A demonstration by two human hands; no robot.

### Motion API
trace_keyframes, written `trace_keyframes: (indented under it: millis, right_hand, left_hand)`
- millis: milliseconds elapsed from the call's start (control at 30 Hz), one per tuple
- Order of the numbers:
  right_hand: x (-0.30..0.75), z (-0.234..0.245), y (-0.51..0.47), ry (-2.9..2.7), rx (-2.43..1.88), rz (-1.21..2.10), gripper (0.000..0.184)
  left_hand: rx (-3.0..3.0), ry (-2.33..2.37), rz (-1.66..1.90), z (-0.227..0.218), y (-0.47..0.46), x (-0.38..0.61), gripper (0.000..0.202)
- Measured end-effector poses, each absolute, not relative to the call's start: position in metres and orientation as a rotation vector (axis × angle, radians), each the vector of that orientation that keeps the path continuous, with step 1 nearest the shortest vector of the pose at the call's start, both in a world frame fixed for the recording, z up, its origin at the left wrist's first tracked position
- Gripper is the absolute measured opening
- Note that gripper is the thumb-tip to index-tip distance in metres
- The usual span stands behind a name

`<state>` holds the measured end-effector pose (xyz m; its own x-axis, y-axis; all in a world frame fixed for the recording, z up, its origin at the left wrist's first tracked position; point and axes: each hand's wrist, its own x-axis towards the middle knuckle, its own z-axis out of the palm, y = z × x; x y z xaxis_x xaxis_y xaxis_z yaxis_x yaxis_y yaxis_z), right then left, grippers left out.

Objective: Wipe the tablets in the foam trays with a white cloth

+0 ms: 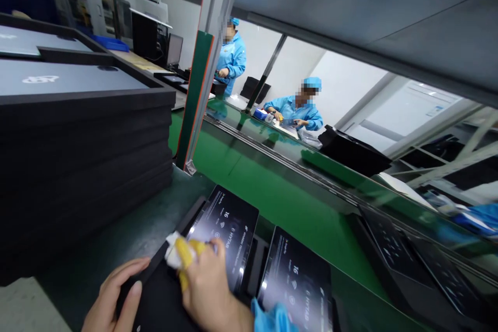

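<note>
Right hand overhangs tray holding two tablets.

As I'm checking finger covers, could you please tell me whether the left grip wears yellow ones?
No, the left grip shows bare fingers, while the yellow covers are on the right grip.

Left hand curved, thumb spread; right hand curled, extended forward.
</note>
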<state>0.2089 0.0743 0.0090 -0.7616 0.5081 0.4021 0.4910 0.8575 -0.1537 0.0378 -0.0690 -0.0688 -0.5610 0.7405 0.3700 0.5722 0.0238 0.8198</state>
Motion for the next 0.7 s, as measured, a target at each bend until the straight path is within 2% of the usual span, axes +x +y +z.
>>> trace_keyframes:
  millis: [100,200,267,333,400,467,600,700]
  right_hand:
    - [0.220,-0.019,0.028,-2.559,-0.468,0.012,0.048]
    - [0.234,-0.008,0.053,-2.658,-0.501,0.072,0.047]
    - [0.243,0.015,0.098,-2.686,-0.796,0.118,0.046]
    - [0.250,0.036,0.138,-2.591,-1.241,0.056,0.036]
    - [0.253,0.042,0.148,-2.493,-1.463,-0.011,0.032]
    - [0.254,0.029,0.122,-2.520,-1.338,-0.035,0.035]
    - [0.256,-0.008,0.042,-2.578,-0.647,0.053,0.054]
    - [0.267,0.001,0.054,-2.501,-0.680,0.039,0.050]
  left_hand:
    - [1.333,2.083,1.596,-0.061,-0.069,0.040,0.033]
    - [1.304,2.068,1.571,-0.046,-0.069,0.046,0.031]
    - [1.242,2.071,1.542,-0.036,-0.069,0.050,0.030]
    - [1.194,2.080,1.507,-0.029,-0.069,0.053,0.031]
    - [1.180,2.087,1.476,-0.026,-0.069,0.055,0.033]
    - [1.198,2.085,1.475,-0.025,-0.069,0.054,0.033]
    - [1.298,2.087,1.505,-0.026,-0.068,0.051,0.032]
    - [1.528,2.158,1.389,-0.021,-0.065,0.051,0.032]
